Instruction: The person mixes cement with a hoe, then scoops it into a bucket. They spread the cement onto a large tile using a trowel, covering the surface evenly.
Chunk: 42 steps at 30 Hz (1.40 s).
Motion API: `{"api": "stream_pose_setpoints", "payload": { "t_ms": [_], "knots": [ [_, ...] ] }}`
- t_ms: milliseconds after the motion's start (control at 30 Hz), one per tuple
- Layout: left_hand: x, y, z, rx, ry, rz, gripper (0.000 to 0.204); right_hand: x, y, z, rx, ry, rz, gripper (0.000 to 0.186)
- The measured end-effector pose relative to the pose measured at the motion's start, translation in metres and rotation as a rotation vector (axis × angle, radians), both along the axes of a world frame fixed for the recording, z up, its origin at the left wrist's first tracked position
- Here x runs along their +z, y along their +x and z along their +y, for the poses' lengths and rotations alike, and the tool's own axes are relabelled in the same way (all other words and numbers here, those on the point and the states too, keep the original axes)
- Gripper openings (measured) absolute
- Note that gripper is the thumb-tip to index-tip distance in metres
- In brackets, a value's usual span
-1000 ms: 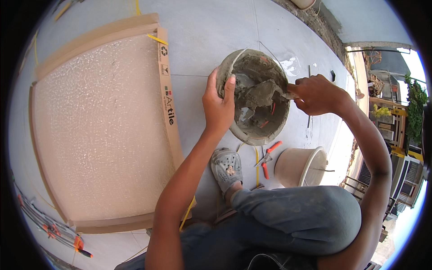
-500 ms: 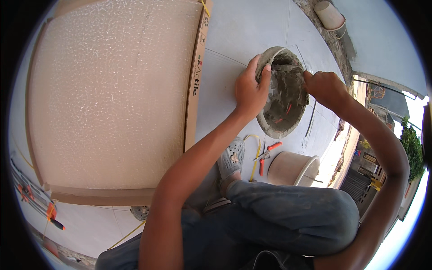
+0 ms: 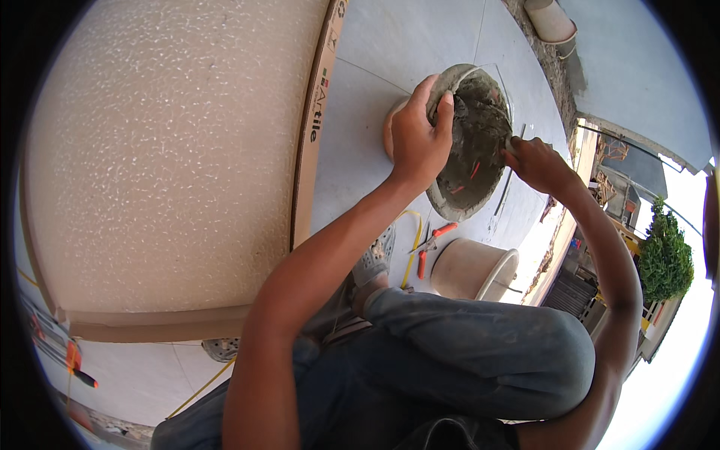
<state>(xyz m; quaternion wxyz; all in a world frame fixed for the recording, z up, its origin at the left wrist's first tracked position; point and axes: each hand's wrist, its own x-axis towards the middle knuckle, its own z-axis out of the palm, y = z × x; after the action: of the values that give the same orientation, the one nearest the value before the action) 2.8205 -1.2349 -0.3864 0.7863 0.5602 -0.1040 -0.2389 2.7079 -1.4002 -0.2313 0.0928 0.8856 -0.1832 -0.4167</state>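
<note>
A bucket [image 3: 487,196] tilts toward me, its inside and rim coated with wet grey mortar [image 3: 474,154]. Two small orange-red pieces [image 3: 474,170] show in the mortar. My left hand [image 3: 424,139] grips the rim on the left, thumb over the edge and fingers outside. At the opposite rim, my right hand [image 3: 536,163] is closed, its fingertips against a greyish thing at the edge that I cannot make out. The thin wire handle [image 3: 504,82] of the bucket arches over the far right side.
A large carton [image 3: 304,157] with bubble wrap [image 3: 172,165] lies at left. Near my foot are red-handled pliers [image 3: 431,244], a yellow strap [image 3: 415,247] and an overturned pale bucket [image 3: 469,268]. Another bucket [image 3: 551,21] lies at far right. Light tiles [image 3: 397,45] cover the floor.
The bucket has tipped, so more of its pale outer side shows on the left. My right hand has moved slightly lower along the rim. My left hand keeps its hold. The view has shifted slightly.
</note>
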Motion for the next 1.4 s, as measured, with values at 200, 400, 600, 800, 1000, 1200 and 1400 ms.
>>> {"api": "stream_pose_setpoints", "payload": {
  "t_ms": [200, 400, 600, 800, 1000, 1200, 1400],
  "knots": [
    [0.009, 0.002, 0.003, -0.066, 0.037, 0.029, 0.043, 0.005, 0.033, 0.014, -0.442, 0.030, 0.238, 0.043],
    [0.009, 0.004, 0.001, -0.093, 0.051, -0.011, 0.043, 0.018, 0.011, 0.020, 0.138, -0.141, 0.028, 0.032],
    [0.005, -0.008, 0.008, 0.023, 0.013, 0.001, 0.043, 0.003, 0.003, 0.024, 0.269, -0.237, 0.048, 0.025],
    [0.006, -0.012, 0.008, 0.078, -0.006, -0.005, 0.043, -0.011, -0.021, 0.017, 0.132, -0.113, -0.018, 0.026],
    [0.002, -0.014, 0.006, 0.122, 0.013, -0.020, 0.042, -0.007, 0.015, 0.017, 0.056, 0.011, 0.176, 0.014],
    [0.011, -0.015, 0.007, 0.169, 0.068, -0.085, 0.042, -0.025, 0.007, -0.002, 0.086, 0.171, 0.423, 0.028],
    [0.008, -0.018, 0.007, 0.177, 0.124, -0.138, 0.042, -0.018, 0.033, 0.042, -0.648, 0.251, 0.317, 0.032]
  ]
}}
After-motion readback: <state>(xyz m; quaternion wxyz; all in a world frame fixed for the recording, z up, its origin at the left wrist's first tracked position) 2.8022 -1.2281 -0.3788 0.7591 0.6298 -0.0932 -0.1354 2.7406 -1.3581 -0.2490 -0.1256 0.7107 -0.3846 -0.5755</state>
